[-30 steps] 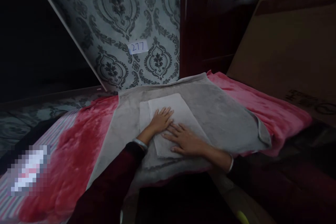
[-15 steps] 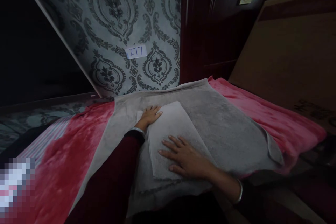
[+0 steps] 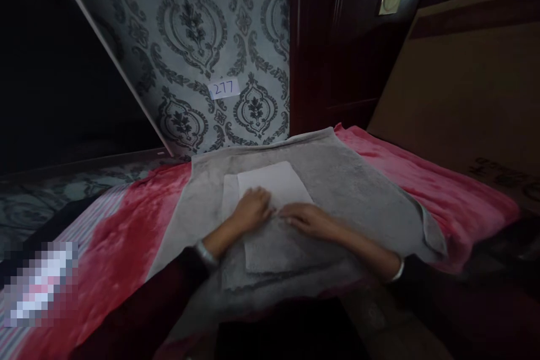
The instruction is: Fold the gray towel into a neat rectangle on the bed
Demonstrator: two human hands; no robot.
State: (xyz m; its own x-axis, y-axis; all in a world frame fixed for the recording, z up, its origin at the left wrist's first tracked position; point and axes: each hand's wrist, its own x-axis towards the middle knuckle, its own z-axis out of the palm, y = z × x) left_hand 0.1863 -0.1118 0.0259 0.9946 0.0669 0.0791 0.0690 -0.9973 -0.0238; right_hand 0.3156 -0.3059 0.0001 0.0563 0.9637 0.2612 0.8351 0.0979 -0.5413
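Observation:
A pale grey folded cloth [image 3: 270, 253], like a towel, lies in the middle of a larger grey cloth [image 3: 350, 197] spread flat. Over the folded cloth's middle is my left hand [image 3: 253, 209], its fingers bent and smeared by motion, so its grip cannot be made out. Close beside it, my right hand [image 3: 310, 219] reaches in from the right with fingers stretched toward the left hand; nothing shows in it. Part of the folded cloth is hidden under both hands. A second pale folded layer sticks out along its left and near edges.
Red and pink plush blanket [image 3: 113, 225] shows on both sides under the grey cloth. Behind stand a patterned wall with a paper label [image 3: 224, 88] reading 277 and a dark wooden panel [image 3: 337, 56]. A large cardboard box [image 3: 472, 79] leans at right; a dark screen-like panel [image 3: 76, 84] stands left.
My left hand has come nearer and to the right, from lying flat to bent fingers. My right hand has moved away from me, up beside it. The view has shifted slightly.

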